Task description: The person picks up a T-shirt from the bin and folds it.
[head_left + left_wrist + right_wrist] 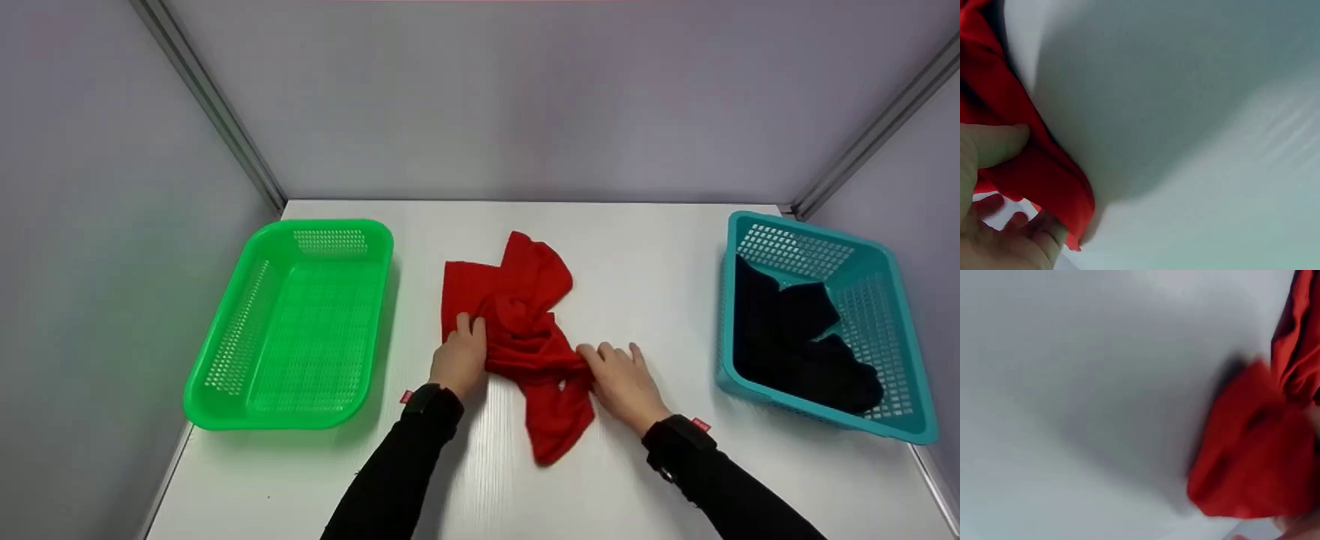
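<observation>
A crumpled red garment point(517, 330) lies on the white table in the middle of the head view, with a narrow flap hanging toward the near side. My left hand point(461, 360) grips its left near edge. In the left wrist view the left thumb point(1002, 143) lies on top of the red cloth point(1044, 185) and the other fingers are beneath it. On the garment's right side my right hand point(622, 382) pinches the cloth just above the flap. In the right wrist view the flap point(1252, 461) fills the lower right and hides most of that hand.
To the left stands a bare green plastic basket point(371, 330). A teal basket point(817, 420) at the right holds black clothing point(795, 352). Grey panels point(525, 105) rise behind and beside the white table point(652, 255).
</observation>
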Demonstrator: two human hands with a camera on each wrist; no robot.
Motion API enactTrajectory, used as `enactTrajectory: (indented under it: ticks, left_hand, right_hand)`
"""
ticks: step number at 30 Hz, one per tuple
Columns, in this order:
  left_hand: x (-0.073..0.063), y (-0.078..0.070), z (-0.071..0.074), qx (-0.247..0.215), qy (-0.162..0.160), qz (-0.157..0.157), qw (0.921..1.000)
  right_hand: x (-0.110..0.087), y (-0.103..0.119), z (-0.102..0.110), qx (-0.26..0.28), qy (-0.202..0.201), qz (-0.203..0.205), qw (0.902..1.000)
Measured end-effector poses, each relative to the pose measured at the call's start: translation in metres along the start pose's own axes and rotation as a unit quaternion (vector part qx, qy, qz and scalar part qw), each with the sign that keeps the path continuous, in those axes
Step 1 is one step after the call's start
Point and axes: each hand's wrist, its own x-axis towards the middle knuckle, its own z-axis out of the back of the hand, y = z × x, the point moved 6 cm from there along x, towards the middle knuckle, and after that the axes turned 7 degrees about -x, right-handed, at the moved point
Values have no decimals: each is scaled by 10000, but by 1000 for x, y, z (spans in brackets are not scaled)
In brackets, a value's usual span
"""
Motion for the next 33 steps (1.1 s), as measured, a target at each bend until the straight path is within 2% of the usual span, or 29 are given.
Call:
enactTrajectory:
  ticks: [2,6,9,11,13,15,18,21,23,25,28,31,33]
  left_hand:
    - [-3,0,1,148,-169,-120,9997]
    - [-6,-7,-3,463,262,-468,9975]
    - [-6,-11,-2,334,454,-560,9968]
    - [-5,-14,4,-43,206,-536,9983]
    - [-2,-16,17,-650,-289,-409,9966]
    - [0,-18,35,-1351,-892,-342,9862]
    - [4,-21,63,-2299,-1702,-265,9578]
    - [9,-22,87,-2901,-2160,-168,9321]
    - [11,-20,98,-3173,-2340,-50,9190]
    - [13,-17,106,-3323,-2497,78,9095]
    - [14,-13,116,-3366,-2682,175,9025]
    - [14,-11,126,-3210,-2830,93,9037]
    - [16,-11,134,-2989,-2932,-10,9081]
  right_hand:
    - [7,-22,6,-175,-195,-463,9986]
    - [19,-65,28,-89,-998,-1413,9849]
    - [25,-84,45,354,-1347,-1914,9716]
    - [30,-92,56,596,-1352,-2146,9655]
    - [34,-96,66,865,-1325,-2398,9578]
    - [38,-99,77,1157,-1424,-2578,9486]
    - [41,-102,97,1794,-1849,-2812,9244]
    - [42,-104,119,2350,-2395,-2875,8971]
    - [42,-103,133,2538,-2680,-2782,8868]
    - [42,-102,145,2640,-2796,-2608,8855]
    - [43,-101,155,2717,-2579,-2326,8975]
    - [43,-103,157,2774,-1928,-2233,9143]
    - [43,-104,156,2847,-1241,-2202,9247]
